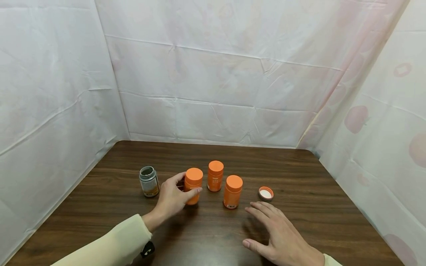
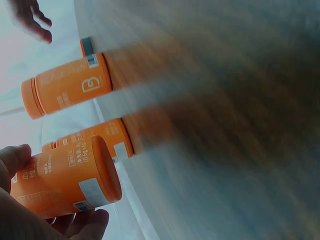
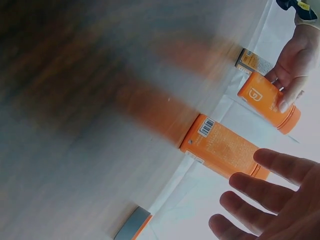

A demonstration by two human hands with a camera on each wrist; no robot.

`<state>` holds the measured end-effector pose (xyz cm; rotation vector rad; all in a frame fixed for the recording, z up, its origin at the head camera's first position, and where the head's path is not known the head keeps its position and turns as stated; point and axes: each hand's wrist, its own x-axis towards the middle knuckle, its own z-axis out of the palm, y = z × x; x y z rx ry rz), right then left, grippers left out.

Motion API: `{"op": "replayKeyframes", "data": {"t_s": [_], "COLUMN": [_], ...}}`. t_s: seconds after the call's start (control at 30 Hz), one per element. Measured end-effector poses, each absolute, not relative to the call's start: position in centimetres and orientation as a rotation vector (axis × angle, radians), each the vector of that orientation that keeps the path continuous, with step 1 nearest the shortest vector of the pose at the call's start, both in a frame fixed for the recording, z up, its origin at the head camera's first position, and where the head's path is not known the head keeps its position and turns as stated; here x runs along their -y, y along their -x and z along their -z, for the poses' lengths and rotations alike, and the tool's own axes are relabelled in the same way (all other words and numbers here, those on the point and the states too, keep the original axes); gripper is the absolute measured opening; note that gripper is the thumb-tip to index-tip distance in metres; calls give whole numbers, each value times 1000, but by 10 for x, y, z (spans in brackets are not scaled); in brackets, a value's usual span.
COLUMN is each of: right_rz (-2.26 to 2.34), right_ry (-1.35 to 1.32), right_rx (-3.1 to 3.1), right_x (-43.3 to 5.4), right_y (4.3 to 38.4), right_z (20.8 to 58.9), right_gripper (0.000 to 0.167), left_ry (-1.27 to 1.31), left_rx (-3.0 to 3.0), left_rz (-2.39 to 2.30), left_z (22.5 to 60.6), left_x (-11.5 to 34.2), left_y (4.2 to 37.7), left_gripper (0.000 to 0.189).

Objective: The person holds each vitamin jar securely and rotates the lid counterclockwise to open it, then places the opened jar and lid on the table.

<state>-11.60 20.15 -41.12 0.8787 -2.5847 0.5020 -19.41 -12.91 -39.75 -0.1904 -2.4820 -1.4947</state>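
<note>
My left hand (image 1: 173, 195) grips an orange lidded bottle (image 1: 193, 177), thumb on the near side and fingers round the back. In the left wrist view the bottom of this bottle (image 2: 107, 170) shows, tipped up off the tabletop. Two more orange bottles stand to its right, one farther back (image 1: 215, 177) and one nearer me (image 1: 232, 194), lids on. My right hand (image 1: 283, 234) hovers over the table with fingers spread and holds nothing. Its fingertips are nearest to the front orange bottle and a lid (image 1: 266, 193) with a white inside and orange rim, lying upside down.
A grey jar (image 1: 149, 181) without a lid, its label partly yellow, stands left of my left hand. The dark wood table (image 1: 186, 147) ends at pale curtains (image 1: 216, 74) behind and on both sides.
</note>
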Motion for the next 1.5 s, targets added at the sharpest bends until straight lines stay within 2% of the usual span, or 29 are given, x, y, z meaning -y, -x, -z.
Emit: {"op": "replayKeyframes", "data": {"t_s": [0.47, 0.83, 1.23, 1.5], "right_rz": [-512, -536, -566, -580], "right_ry": [-920, -929, -908, -918], "right_rx": [2501, 2486, 2513, 2504], "right_x": [-200, -199, -196, -196], "right_y": [115, 115, 115, 115], "right_z": [412, 412, 413, 412], "right_gripper": [70, 71, 69, 68], "left_ry": [256, 384, 559, 589], "left_rx": [2481, 2460, 2457, 2455], "left_rz": [1525, 1515, 1569, 1577], "left_z": [402, 406, 404, 406], "left_x": [123, 118, 110, 108], "left_y": [180, 171, 158, 153], "left_gripper": [63, 56, 54, 55]}}
